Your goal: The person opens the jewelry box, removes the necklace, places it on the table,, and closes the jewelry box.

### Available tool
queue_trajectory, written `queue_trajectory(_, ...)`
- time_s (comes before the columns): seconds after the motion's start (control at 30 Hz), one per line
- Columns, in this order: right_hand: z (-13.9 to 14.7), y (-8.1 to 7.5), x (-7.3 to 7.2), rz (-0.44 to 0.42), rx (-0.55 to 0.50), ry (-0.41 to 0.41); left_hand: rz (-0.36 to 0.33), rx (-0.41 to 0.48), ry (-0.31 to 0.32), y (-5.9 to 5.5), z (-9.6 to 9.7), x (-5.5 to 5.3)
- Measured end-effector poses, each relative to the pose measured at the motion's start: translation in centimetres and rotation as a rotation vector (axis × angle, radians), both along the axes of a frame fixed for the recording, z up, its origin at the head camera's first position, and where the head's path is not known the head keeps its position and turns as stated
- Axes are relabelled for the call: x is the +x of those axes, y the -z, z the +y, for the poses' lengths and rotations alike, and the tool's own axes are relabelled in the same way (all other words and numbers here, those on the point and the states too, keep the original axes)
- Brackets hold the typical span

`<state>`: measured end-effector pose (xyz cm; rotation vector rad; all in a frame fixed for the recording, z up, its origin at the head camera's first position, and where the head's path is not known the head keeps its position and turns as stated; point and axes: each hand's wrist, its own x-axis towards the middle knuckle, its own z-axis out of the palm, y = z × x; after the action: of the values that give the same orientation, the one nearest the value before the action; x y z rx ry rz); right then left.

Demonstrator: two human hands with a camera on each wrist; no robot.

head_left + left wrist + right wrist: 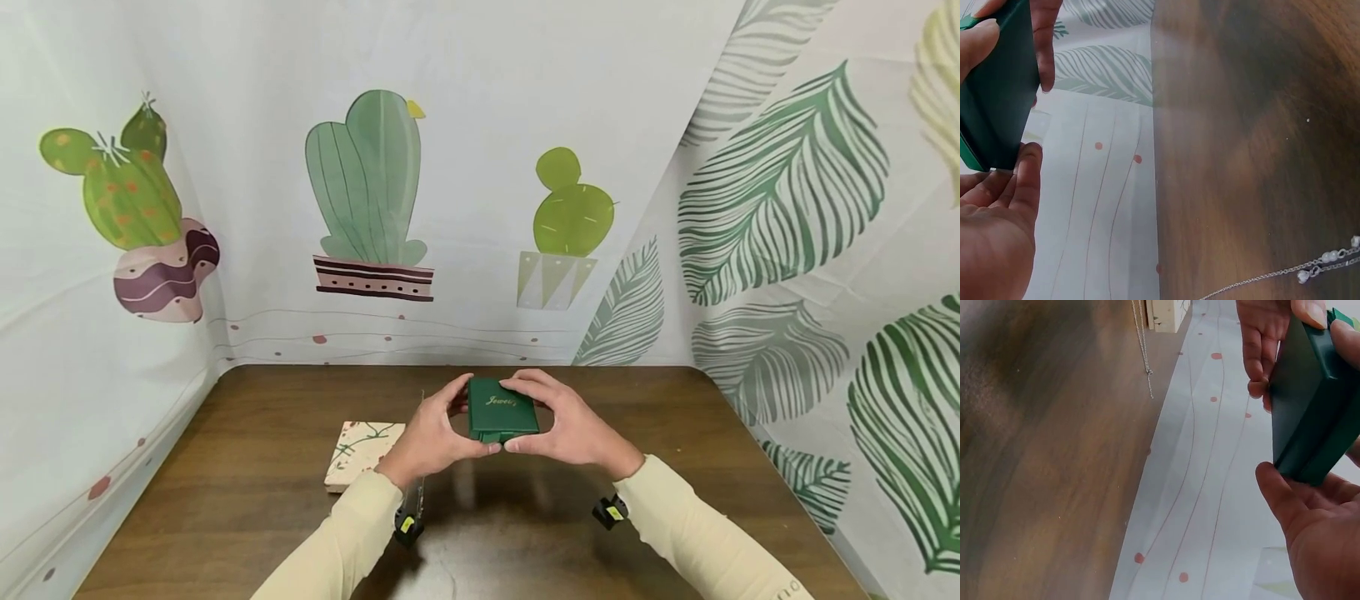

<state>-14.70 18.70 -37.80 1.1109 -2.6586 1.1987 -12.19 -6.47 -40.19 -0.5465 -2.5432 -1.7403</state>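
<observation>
A dark green jewellery box [487, 410] with gold lettering on its lid is held between both hands over the far part of the table. My left hand [429, 433] grips its left side, thumb at the near edge and fingers round the far side. On the opposite side my right hand [568, 423] grips it too, fingertips on the lid and thumb along the near edge. The lid looks closed in the head view. Below the hands, a thin silver chain [1272, 275] with small pearl-like beads lies on the wood, partly hidden by my left hand in the head view.
A cream box [360, 454] with a floral pattern sits on the brown wooden table [247, 500], left of my left hand. Behind the table's far edge hangs a white cloth backdrop [480, 208] printed with cacti and leaves.
</observation>
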Motion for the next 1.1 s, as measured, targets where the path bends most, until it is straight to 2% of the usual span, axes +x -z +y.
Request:
queue_trajectory(0.4,-0.06,0.31,0.02,-0.11,-0.155,-0.056,-0.001,0.011,0.026,-0.01,-0.01,-0.19)
queue_trajectory(0.67,-0.03,0.23,0.04,-0.096,-0.129,-0.039,-0.004,0.016,0.021,0.29,-0.04,-0.03)
queue_trajectory(0.87,-0.07,0.28,0.03,-0.091,-0.132,-0.041,-0.049,0.045,0.038,0.41,-0.04,0.09)
queue_trajectory(1.1,-0.18,0.08,-0.02,-0.087,-0.134,-0.049,-0.072,0.023,0.035,-0.16,-0.09,0.38)
